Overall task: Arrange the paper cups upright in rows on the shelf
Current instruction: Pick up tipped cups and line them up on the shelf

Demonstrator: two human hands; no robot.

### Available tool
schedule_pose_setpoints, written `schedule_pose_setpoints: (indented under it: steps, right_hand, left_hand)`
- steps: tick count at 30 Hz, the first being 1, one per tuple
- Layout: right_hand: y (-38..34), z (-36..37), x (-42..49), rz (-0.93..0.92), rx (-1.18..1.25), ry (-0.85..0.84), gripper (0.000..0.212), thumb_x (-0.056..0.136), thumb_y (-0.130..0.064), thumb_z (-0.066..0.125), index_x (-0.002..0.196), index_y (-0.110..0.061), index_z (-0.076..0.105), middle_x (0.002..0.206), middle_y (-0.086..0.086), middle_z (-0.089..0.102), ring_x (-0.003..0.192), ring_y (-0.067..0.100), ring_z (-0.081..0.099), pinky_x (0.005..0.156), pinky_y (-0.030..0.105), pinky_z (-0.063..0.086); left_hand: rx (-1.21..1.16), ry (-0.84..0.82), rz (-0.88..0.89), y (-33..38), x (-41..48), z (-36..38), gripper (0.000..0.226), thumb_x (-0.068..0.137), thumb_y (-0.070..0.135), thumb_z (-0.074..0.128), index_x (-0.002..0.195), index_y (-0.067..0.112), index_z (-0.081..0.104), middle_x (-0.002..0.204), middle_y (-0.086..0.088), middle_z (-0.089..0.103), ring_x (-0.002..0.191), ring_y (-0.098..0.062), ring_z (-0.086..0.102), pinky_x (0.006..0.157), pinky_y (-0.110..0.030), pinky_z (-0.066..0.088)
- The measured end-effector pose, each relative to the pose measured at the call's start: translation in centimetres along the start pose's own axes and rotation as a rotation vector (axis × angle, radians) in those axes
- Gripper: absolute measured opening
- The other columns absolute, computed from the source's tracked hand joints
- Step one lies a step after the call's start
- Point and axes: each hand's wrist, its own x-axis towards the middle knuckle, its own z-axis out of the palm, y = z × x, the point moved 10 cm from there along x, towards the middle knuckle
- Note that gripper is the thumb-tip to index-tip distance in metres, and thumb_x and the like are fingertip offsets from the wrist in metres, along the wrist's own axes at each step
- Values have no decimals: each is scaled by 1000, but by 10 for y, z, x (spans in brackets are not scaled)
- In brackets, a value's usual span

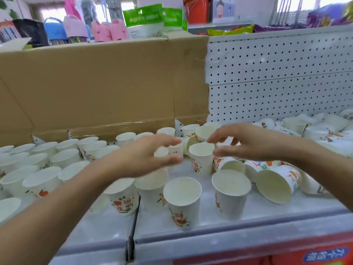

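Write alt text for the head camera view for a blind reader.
A person's left hand and right hand flank an upright white printed paper cup on a grey shelf. Rows of upright cups stand left; tipped cups lie right.

A white pegboard panel (277, 77) forms the back of the shelf (267, 213), and its left part is covered by a brown cardboard sheet (95, 83). Above these, pink slippers (109, 30), green packets (145, 18) and a red bucket (197, 9) are displayed. Daylight is admitted through a bright window (53, 14) behind.
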Motion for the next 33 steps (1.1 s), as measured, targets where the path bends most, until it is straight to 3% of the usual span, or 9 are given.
schedule_pose_setpoints:
  steps: [4, 8, 9, 13, 19, 23, 27, 30, 33]
  right_hand:
    - [0, 19, 35, 13, -118, -90, 28, 86, -38, 68, 112, -27, 68, 104, -18, 63, 94, -1, 55, 75, 10, 42]
    - [1, 46, 59, 34, -180, -205, 20, 83, -33, 69, 94, -17, 74, 90, -2, 72, 84, 18, 64, 76, 37, 55]
    - [1, 50, 62, 37, -196, -226, 16, 83, -30, 68, 91, -17, 74, 86, 0, 71, 80, 19, 64, 73, 38, 55]
    - [-10, 55, 57, 8, -229, -270, 12, 84, -25, 64, 87, -18, 74, 79, 0, 69, 71, 12, 60, 68, 34, 51]
    - [-31, 60, 32, -6, -65, -392, 9, 84, -36, 69, 90, -33, 76, 82, -17, 68, 76, -2, 59, 67, 15, 47]
    - [-18, 26, 53, 1, 49, -216, 12, 87, -36, 67, 92, -30, 77, 84, -21, 71, 77, -4, 61, 66, 10, 42]
    - [37, -5, 88, 100, -77, -3, 14, 89, -25, 66, 101, -27, 74, 91, -19, 69, 80, -6, 61, 67, 11, 46]
    - [68, 5, 108, 172, -181, -29, 19, 89, -21, 66, 106, -24, 71, 95, -8, 65, 83, 6, 60, 75, 20, 50]
    - [76, 21, 120, 150, -245, -115, 17, 85, -23, 70, 101, -27, 70, 87, -10, 56, 75, 6, 54, 67, 22, 46]
  left_hand:
    - [177, -33, -68, -36, 48, -4, 49, 94, 49, 51, 138, 27, 49, 137, 10, 53, 120, -10, 51, 100, -33, 43]
    - [294, -144, -79, -59, 78, 16, 47, 94, 47, 53, 136, 27, 52, 136, 10, 55, 120, -13, 52, 100, -34, 43]
    - [303, -164, -74, -62, 82, 19, 43, 94, 46, 53, 133, 27, 55, 131, 10, 59, 115, -13, 55, 97, -33, 45]
    - [364, -208, 10, -66, 84, 22, 20, 94, 37, 54, 107, 31, 68, 102, 10, 70, 94, -14, 61, 84, -34, 49]
    - [365, -287, 65, -71, 66, 24, 18, 91, 33, 55, 101, 33, 70, 95, 13, 70, 91, -11, 61, 84, -35, 50]
    - [233, -193, 77, -65, 71, 5, 13, 90, 37, 58, 91, 32, 70, 86, 13, 70, 82, -8, 62, 79, -35, 52]
    - [194, -38, 135, -47, 102, -8, 21, 92, 37, 61, 109, 29, 68, 101, 15, 67, 91, -3, 61, 82, -28, 52]
    - [281, -32, 99, -41, 132, 4, 28, 91, 41, 60, 114, 27, 64, 106, 11, 66, 91, -11, 60, 79, -31, 52]
    - [400, -32, 20, -42, 157, 20, 34, 89, 49, 57, 113, 26, 63, 105, 5, 65, 92, -17, 59, 73, -32, 49]
